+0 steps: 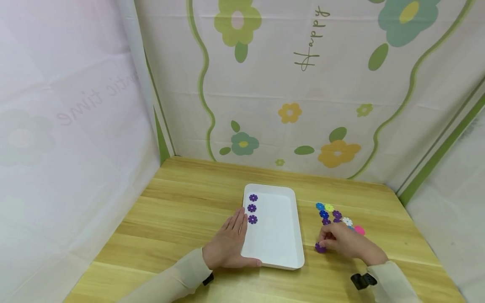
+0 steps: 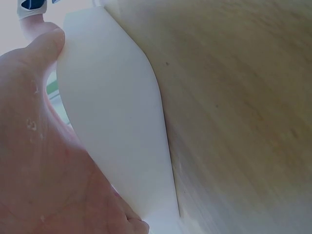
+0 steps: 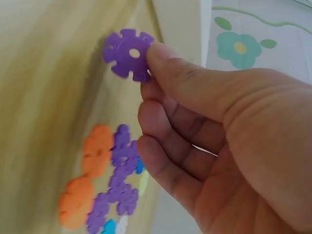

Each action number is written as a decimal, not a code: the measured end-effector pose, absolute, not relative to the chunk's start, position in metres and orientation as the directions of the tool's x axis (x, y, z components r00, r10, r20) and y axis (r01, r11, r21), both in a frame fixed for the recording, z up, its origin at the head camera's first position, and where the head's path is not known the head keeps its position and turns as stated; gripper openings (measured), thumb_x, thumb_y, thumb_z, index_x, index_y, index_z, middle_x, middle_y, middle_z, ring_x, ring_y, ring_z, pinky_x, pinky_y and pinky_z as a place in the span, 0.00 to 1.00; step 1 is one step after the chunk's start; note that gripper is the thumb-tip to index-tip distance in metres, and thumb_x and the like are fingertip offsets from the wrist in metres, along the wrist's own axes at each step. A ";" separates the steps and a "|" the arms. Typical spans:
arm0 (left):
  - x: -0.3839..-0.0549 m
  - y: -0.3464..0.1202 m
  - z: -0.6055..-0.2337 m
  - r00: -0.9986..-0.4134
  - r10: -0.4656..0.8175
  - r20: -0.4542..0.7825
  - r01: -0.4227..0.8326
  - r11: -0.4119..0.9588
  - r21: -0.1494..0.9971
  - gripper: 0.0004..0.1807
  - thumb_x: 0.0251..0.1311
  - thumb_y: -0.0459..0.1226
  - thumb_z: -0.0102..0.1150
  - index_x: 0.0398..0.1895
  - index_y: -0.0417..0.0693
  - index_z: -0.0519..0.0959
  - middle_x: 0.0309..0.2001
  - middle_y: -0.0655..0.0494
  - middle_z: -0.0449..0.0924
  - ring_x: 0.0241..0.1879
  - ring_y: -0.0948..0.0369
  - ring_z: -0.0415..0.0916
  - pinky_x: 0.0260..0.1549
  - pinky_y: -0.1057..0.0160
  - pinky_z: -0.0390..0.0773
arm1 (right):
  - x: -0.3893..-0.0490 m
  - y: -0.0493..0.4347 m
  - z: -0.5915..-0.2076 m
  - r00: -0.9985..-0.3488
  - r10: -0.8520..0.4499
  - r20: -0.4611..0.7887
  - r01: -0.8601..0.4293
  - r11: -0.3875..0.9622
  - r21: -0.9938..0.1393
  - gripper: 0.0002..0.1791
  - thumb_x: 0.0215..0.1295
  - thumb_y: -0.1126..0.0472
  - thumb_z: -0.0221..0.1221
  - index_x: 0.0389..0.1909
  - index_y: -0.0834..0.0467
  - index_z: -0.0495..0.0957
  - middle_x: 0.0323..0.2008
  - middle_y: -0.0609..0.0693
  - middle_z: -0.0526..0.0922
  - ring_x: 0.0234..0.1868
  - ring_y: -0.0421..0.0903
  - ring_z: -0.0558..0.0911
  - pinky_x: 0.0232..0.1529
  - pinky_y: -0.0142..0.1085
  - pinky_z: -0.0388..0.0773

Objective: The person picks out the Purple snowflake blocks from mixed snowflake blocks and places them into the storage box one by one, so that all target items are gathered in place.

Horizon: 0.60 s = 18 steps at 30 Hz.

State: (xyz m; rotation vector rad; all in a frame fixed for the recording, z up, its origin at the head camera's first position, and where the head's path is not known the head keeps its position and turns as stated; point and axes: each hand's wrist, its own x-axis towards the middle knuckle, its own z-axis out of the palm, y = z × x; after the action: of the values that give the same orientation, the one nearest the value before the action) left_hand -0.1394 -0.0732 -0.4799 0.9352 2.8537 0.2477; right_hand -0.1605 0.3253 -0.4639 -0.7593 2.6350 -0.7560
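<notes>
My right hand (image 1: 342, 240) pinches a purple notched plastic disc (image 3: 127, 53) by its edge, between thumb and forefinger, just right of the white tray (image 1: 298, 235). Inside the tray, a column of purple notched discs (image 1: 251, 208) lies along the left side. My left hand (image 1: 227, 246) rests against the tray's near left corner, its fingers straight along the left edge and the thumb stretched along the front rim. Seen from the left wrist, that hand touches the tray's outer wall (image 2: 114, 97).
Beyond my right hand lies a loose pile of notched discs, among them blue (image 1: 323, 214), yellow (image 1: 329, 208), white (image 1: 347, 221) and pink (image 1: 359, 229) ones. Orange discs (image 3: 97, 151) show in the right wrist view. Printed cloth (image 1: 265, 84) walls surround the wooden table (image 1: 182, 198).
</notes>
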 end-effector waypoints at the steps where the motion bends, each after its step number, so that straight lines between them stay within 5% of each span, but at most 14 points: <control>1: -0.139 -0.073 -0.480 -0.800 0.596 -0.069 0.576 0.794 0.194 0.73 0.57 0.81 0.49 0.84 0.31 0.46 0.85 0.32 0.39 0.86 0.40 0.41 0.83 0.45 0.55 | -0.162 0.323 -0.461 -0.815 -0.565 -0.130 -0.409 0.719 -0.562 0.07 0.73 0.60 0.66 0.32 0.50 0.82 0.30 0.39 0.84 0.30 0.30 0.75 0.30 0.28 0.77; 18: -0.139 -0.072 -0.480 -0.800 0.595 -0.077 0.573 0.796 0.195 0.73 0.57 0.81 0.49 0.84 0.31 0.46 0.85 0.31 0.38 0.86 0.40 0.40 0.83 0.43 0.54 | -0.192 0.257 -0.405 -0.760 -0.635 -0.138 -0.458 0.674 -0.580 0.08 0.76 0.60 0.63 0.33 0.53 0.83 0.29 0.42 0.85 0.24 0.33 0.70 0.26 0.28 0.73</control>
State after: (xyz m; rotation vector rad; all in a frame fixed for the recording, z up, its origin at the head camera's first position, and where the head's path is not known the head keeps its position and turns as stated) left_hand -0.1389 -0.0725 -0.4800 0.9304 2.8488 0.2446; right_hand -0.1919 0.2569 -0.4053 -0.8645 2.5602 -0.7574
